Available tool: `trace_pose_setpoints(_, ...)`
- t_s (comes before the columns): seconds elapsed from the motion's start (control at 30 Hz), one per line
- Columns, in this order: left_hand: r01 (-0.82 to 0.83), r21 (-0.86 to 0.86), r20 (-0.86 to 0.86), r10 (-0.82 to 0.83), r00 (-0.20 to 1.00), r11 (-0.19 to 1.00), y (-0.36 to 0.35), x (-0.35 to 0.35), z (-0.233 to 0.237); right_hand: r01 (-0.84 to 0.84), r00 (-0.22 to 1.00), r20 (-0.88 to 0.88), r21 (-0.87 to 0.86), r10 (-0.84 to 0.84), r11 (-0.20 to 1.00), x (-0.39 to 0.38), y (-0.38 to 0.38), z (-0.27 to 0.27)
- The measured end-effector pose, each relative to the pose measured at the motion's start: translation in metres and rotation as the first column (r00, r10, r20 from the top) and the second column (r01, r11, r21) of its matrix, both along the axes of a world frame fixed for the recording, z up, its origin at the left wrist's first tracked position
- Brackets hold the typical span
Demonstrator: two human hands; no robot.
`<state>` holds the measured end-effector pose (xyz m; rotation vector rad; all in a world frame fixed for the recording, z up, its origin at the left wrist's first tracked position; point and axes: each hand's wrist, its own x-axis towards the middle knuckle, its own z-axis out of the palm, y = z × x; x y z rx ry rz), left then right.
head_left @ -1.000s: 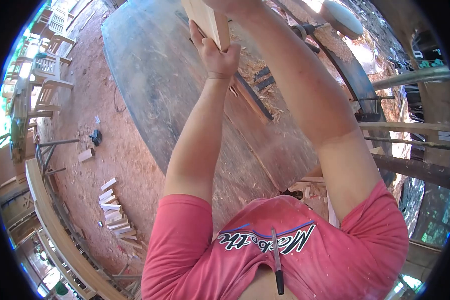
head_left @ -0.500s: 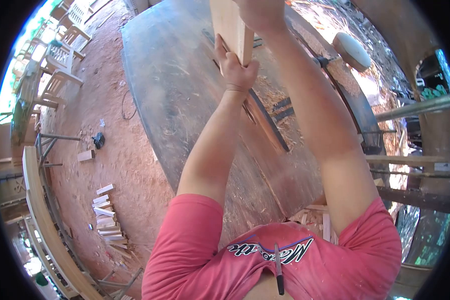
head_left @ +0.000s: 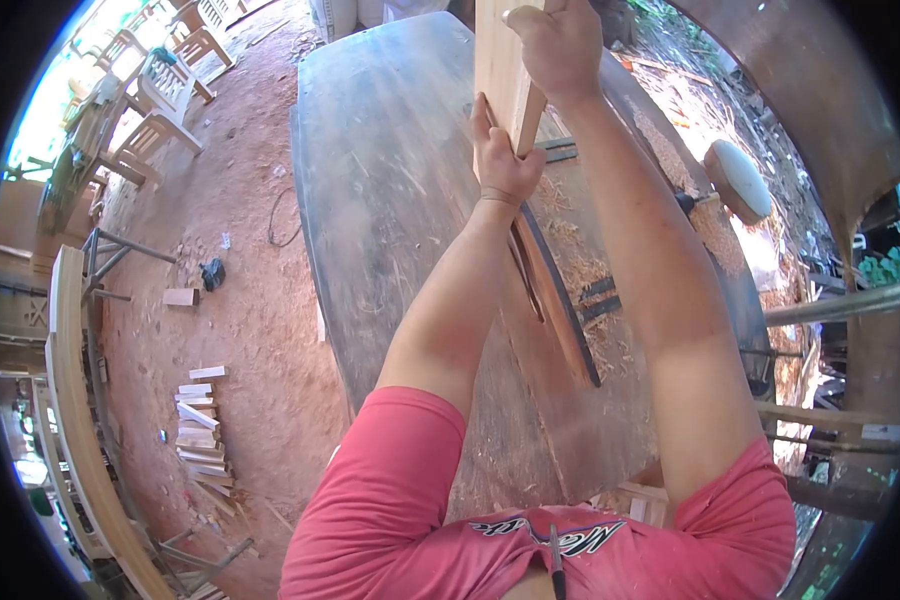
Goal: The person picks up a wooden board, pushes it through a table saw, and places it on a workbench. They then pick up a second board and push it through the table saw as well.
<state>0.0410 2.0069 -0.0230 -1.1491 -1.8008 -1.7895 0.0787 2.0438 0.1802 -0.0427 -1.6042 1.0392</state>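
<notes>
A pale wooden board [head_left: 498, 60] stretches away over the worktable [head_left: 400, 200], and the top of the picture cuts off its far end. My left hand [head_left: 510, 165] grips its near end, with a finger along the left face and the thumb on the other side. Farther up, my right hand [head_left: 562, 55] is closed over the board's right edge. Below my left hand, a dark wooden strip [head_left: 560, 310] with a slit beside it lies along the tabletop. Wood shavings [head_left: 580, 250] and dark slots [head_left: 600, 298] are to the right of the strip.
Several short wood pieces [head_left: 202, 430] lie in a row on the dirt floor at left, near a wood block [head_left: 180, 297] and a black bag [head_left: 212, 273]. Wooden chairs [head_left: 165, 95] stand farther back. A long plank [head_left: 70, 400] runs along the left; a metal pipe [head_left: 835, 305] is at right.
The view has shifted, so the table and board appear farther right. Both hands keep hold of the board, and the right hand shows more fully now.
</notes>
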Motion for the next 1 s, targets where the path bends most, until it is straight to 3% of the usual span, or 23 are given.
trace_pose_setpoints(0.07,0.107,-0.001,0.095,-0.107,0.99,0.994,0.003,-0.009,0.003,0.033,0.999,0.008,0.015,-0.033,0.999,-0.014,0.009,-0.003)
trace_pose_setpoints(0.13,0.09,-0.026,0.1,-0.087,0.991,0.996,0.01,-0.021,0.004,0.077,0.997,-0.016,0.134,-0.076,0.988,-0.031,0.025,-0.007)
trace_pose_setpoints(0.27,0.056,-0.082,0.1,-0.048,0.994,0.995,0.027,-0.051,0.001,-0.102,0.992,-0.073,0.021,0.103,0.995,-0.064,0.043,-0.012)
trace_pose_setpoints(0.4,0.097,-0.215,0.084,-0.081,0.993,0.972,0.032,-0.085,0.005,-0.006,0.999,-0.038,0.047,0.007,0.999,-0.092,0.055,-0.006)
trace_pose_setpoints(0.43,0.141,-0.328,0.161,-0.092,0.983,0.934,0.029,-0.093,0.007,0.068,0.996,0.051,0.055,-0.07,0.996,-0.096,0.052,-0.002)
trace_pose_setpoints(0.47,0.138,-0.334,0.161,-0.088,0.983,0.932,0.014,-0.095,0.016,0.143,0.979,0.137,0.068,-0.151,0.987,-0.095,0.047,0.002)
trace_pose_setpoints(0.5,0.278,-0.369,0.304,-0.168,0.938,0.887,0.0,-0.101,0.032,0.166,0.977,0.133,0.024,-0.167,0.986,-0.102,0.034,0.003)
trace_pose_setpoints(0.53,0.417,-0.379,0.446,-0.231,0.864,0.826,-0.012,-0.102,0.046,0.164,0.978,0.127,0.029,-0.166,0.986,-0.109,0.025,-0.004)
trace_pose_setpoints(0.57,0.279,-0.347,0.268,-0.191,0.944,0.895,-0.015,-0.109,0.024,0.255,0.967,0.0,0.105,-0.256,0.961,-0.117,0.018,-0.012)
trace_pose_setpoints(0.6,0.28,-0.342,0.255,-0.198,0.946,0.897,-0.032,-0.105,0.015,0.349,0.935,-0.131,0.164,-0.331,0.923,-0.119,0.008,-0.017)
trace_pose_setpoints(0.67,0.286,-0.339,0.227,-0.217,0.949,0.896,-0.083,-0.09,0.026,0.142,0.971,0.192,0.022,-0.144,0.99,-0.094,-0.04,-0.007)
trace_pose_setpoints(0.7,0.299,-0.35,0.226,-0.229,0.947,0.888,-0.115,-0.076,0.031,0.206,0.949,0.237,0.044,-0.21,0.978,-0.082,-0.073,-0.004)
trace_pose_setpoints(0.73,0.261,-0.319,0.175,-0.214,0.961,0.911,-0.14,-0.066,0.026,0.267,0.921,0.273,0.071,-0.276,0.961,-0.07,-0.104,0.001)
trace_pose_setpoints(0.77,0.224,-0.286,0.127,-0.195,0.973,0.932,-0.164,-0.053,0.02,0.207,0.927,0.309,0.045,-0.211,0.977,-0.057,-0.131,0.005)
trace_pose_setpoints(0.87,0.258,-0.401,0.418,-0.076,0.906,0.879,-0.247,0.017,0.038,0.047,0.941,0.332,0.069,-0.067,0.997,0.0,-0.201,0.019)
trace_pose_setpoints(0.93,0.179,-0.424,0.446,0.033,0.894,0.888,-0.292,0.085,0.071,-0.149,0.885,0.444,-0.013,0.139,0.989,0.05,-0.235,0.039)
trace_pose_setpoints(0.97,0.141,-0.405,0.461,0.068,0.885,0.903,-0.312,0.124,0.092,-0.178,0.905,0.401,0.048,0.145,0.983,0.068,-0.246,0.038)
trace_pose_setpoints(1.0,0.084,-0.466,0.267,0.049,0.962,0.881,-0.331,0.149,0.077,-0.203,0.921,0.359,0.107,0.153,0.973,0.084,-0.252,0.038)
